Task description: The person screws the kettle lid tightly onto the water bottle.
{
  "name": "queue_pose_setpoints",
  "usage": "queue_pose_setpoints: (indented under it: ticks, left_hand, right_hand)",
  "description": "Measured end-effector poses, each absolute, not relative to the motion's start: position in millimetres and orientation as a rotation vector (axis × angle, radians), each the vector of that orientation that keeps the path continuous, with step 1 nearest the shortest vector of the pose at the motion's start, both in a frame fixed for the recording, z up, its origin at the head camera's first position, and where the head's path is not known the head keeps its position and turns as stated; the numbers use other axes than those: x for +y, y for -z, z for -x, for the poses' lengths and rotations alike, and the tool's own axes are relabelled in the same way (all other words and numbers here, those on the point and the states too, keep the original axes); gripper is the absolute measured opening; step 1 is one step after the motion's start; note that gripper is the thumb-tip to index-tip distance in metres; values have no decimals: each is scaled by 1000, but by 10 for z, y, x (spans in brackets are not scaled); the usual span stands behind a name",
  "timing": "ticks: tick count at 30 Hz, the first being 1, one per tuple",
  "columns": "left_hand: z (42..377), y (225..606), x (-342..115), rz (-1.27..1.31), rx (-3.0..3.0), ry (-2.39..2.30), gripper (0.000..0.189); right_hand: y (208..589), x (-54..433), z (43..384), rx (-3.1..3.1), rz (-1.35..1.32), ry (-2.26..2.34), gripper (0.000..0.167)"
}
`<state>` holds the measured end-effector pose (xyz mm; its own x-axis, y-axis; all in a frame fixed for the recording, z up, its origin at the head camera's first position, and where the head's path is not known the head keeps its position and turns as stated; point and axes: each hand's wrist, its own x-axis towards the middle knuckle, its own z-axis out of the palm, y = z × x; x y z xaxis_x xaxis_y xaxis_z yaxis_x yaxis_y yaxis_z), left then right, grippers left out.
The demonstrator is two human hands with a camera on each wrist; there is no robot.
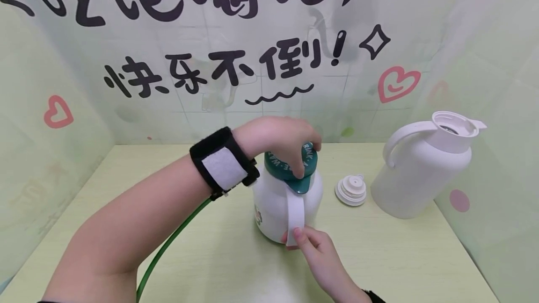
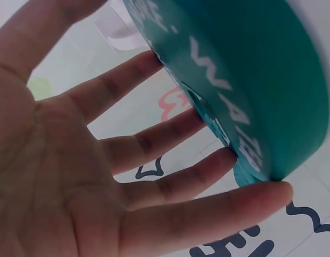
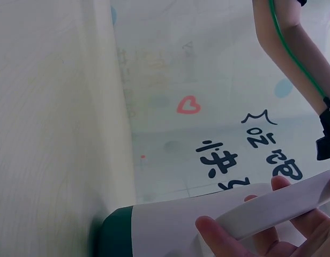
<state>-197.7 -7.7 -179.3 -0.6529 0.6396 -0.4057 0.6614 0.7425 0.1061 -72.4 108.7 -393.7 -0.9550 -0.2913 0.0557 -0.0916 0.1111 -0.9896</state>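
Note:
A white vacuum jug (image 1: 271, 219) with a teal lid (image 1: 299, 187) stands upright on the table, its handle (image 1: 295, 214) toward me. From above, my left hand (image 1: 286, 141) grips the lid, thumb at the near side and fingers spread over its top to the rim. White lettering shows on the teal lid (image 2: 283, 96) in the left wrist view. My right hand (image 1: 322, 256) holds the handle's lower end, thumb on its outer face. In the right wrist view its fingers (image 3: 224, 241) wrap the white handle (image 3: 277, 206), and the jug's dark green base (image 3: 115, 233) shows below.
A second white jug (image 1: 421, 172), open at the top, stands at the right. Between the two jugs lies a white stopper (image 1: 353, 190). Behind the pale table (image 1: 202, 265) hangs a printed backdrop (image 1: 236, 120). A green cable (image 1: 168, 242) runs from the left wrist strap.

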Motion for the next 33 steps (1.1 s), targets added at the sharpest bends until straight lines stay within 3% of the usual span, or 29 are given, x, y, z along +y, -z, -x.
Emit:
queue_pose_setpoints:
  ticks: [33]
  left_hand:
    - [2059, 1743, -148, -1141, 2377, 60, 59]
  right_hand:
    - [3940, 1091, 711, 2247, 400, 1973, 29]
